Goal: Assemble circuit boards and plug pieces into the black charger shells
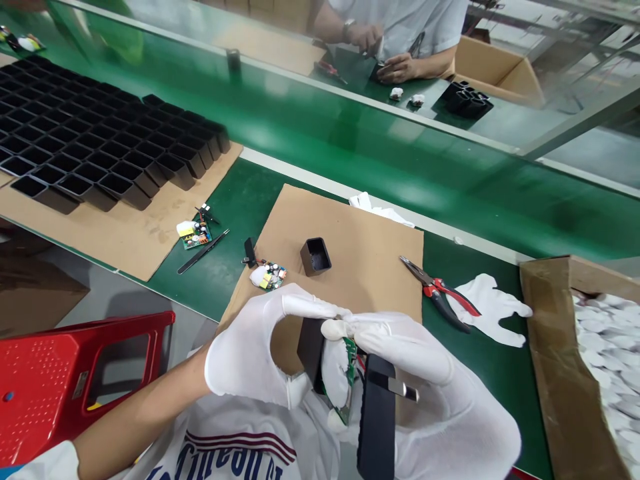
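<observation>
Both my hands wear white gloves and meet low in the middle of the view. My left hand (pixel 250 357) pinches a black square housing (pixel 311 350) between thumb and forefinger. My right hand (pixel 440 393) grips a black plug cover with metal prongs (pixel 376 417) and a small green circuit board (pixel 350 363) wrapped in white, pressed against the housing. On the cardboard sheet (pixel 360 240) ahead stand an empty black housing (pixel 315 256) and another loose circuit board (pixel 269 275).
Red-handled pliers (pixel 440 293) and a spare white glove (pixel 493 308) lie to the right. A third board (pixel 194 233) and tweezers (pixel 203 252) lie left. A tray of black housings (pixel 100 143) is at far left, a carton (pixel 560 347) at right, a red stool (pixel 65 380) below. Another person's hands (pixel 395 67) work across the belt.
</observation>
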Demonstrator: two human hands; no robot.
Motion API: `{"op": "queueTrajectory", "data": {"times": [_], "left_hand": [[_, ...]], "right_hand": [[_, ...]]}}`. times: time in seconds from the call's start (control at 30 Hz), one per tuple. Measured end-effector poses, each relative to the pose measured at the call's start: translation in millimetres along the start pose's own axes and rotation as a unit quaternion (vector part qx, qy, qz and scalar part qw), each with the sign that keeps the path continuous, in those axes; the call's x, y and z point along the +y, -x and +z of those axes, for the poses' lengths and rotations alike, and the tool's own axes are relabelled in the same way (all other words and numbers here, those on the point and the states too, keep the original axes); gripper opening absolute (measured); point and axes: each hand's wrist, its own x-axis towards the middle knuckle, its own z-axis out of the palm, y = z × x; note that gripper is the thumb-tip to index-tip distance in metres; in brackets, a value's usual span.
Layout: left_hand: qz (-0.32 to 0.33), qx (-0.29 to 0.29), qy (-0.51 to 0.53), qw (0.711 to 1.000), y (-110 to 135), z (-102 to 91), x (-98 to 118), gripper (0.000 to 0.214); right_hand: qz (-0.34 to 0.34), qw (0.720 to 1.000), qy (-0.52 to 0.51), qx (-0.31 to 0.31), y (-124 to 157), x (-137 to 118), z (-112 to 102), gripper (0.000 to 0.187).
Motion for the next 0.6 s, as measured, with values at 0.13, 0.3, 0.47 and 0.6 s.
{"op": "queueTrajectory", "data": {"times": [0.13, 0.3, 0.47, 0.6], "left_hand": [[-0.008, 0.001, 0.025, 1.000, 2.3, -0.1, -1.3, 0.081], [-0.011, -0.007, 0.023, 1.000, 3.8, -2.3, -2.5, 0.081], [-0.005, -0.005, 0.034, 0.999, 4.4, -2.7, -5.0, 0.083], [-0.005, 0.006, 0.038, 0.999, 4.5, -2.0, -5.4, 0.081]], "right_hand": [[0.027, 0.999, -0.037, 0.010, -1.2, -4.4, 2.8, 0.067], [0.028, 0.999, -0.006, 0.023, -1.0, -5.2, 3.8, 0.064], [0.023, 1.000, -0.007, 0.018, -0.2, -4.0, 2.7, 0.069], [0.030, 0.999, -0.010, 0.007, -2.8, -3.2, 3.1, 0.066]]}}
